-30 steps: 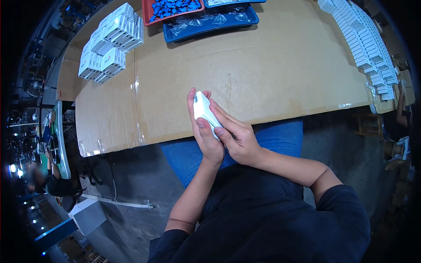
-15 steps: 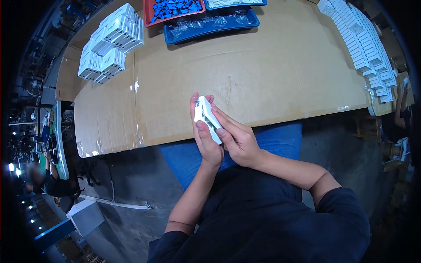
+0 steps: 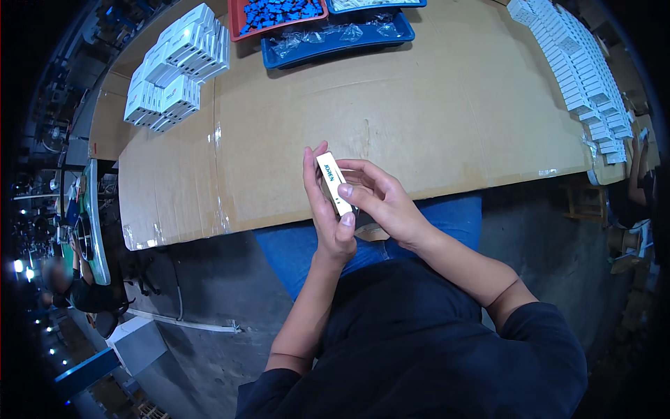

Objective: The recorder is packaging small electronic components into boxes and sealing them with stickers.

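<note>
A small long white box (image 3: 333,183) is held between both hands, just over the near edge of a table covered in brown cardboard (image 3: 433,112). My left hand (image 3: 325,218) cups it from the left, thumb at its lower end. My right hand (image 3: 380,201) grips it from the right, thumb pressing on the box's face. The box is tilted, its narrow side showing.
A stack of white boxes (image 3: 178,66) sits at the table's far left. A red tray of blue parts (image 3: 276,14) and a blue tray (image 3: 335,42) with clear bags lie at the back. Rows of white boxes (image 3: 583,77) line the right edge. Another person (image 3: 77,286) sits at far left.
The box has been turned in my hands, from showing its broad face to standing on edge. Both hands have stayed at the table's near edge.
</note>
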A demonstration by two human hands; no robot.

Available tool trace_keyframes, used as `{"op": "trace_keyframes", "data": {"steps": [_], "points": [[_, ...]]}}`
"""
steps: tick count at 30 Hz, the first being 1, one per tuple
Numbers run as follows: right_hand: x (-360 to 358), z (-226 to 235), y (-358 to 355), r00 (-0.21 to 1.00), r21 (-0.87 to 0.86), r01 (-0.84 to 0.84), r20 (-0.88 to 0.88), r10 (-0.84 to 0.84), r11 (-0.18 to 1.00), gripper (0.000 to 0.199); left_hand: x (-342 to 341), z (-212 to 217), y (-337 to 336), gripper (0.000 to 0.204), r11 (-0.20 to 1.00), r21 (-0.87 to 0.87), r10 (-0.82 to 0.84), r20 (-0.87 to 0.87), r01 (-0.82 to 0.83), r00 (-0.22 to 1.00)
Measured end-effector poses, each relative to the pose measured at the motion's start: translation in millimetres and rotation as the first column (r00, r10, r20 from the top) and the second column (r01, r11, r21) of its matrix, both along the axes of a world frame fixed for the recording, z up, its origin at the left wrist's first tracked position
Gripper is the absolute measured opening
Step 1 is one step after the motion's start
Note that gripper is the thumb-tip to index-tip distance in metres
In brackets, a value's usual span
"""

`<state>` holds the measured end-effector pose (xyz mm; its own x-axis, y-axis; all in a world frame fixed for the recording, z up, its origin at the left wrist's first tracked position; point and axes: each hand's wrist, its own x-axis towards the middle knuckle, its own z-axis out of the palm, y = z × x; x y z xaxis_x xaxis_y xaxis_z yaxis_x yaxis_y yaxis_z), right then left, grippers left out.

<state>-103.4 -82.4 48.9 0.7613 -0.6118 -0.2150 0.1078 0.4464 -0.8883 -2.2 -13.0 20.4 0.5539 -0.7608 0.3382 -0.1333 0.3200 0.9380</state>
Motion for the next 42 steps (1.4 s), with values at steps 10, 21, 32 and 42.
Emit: {"op": "trace_keyframes", "data": {"steps": [10,21,32,42], "points": [[8.0,-1.6,23.3,0.994,0.067,0.099,0.032,-0.101,0.993,0.056,4.5,-28.7,0.0,0.106,0.974,-0.031,0.224,0.215,-0.223,0.950],[6.2,-4.7,37.3,0.987,-0.105,0.149,0.074,-0.142,0.983,0.049,0.4,-26.9,3.8,0.085,0.978,-0.094,0.184,-0.008,-0.184,0.983],[-1.7,-1.9,9.3,1.000,-0.046,0.006,0.008,-0.005,0.999,0.052,9.1,-13.8,0.1,0.116,0.993,-0.012,0.122,0.152,-0.121,0.981],[-21.9,-12.4,-29.5,0.994,-0.951,-0.097,-0.106,-0.013,0.295,0.091,-2.1,10.0,6.5,0.077,0.943,0.145,-0.087,-0.764,0.301,0.639]]}}
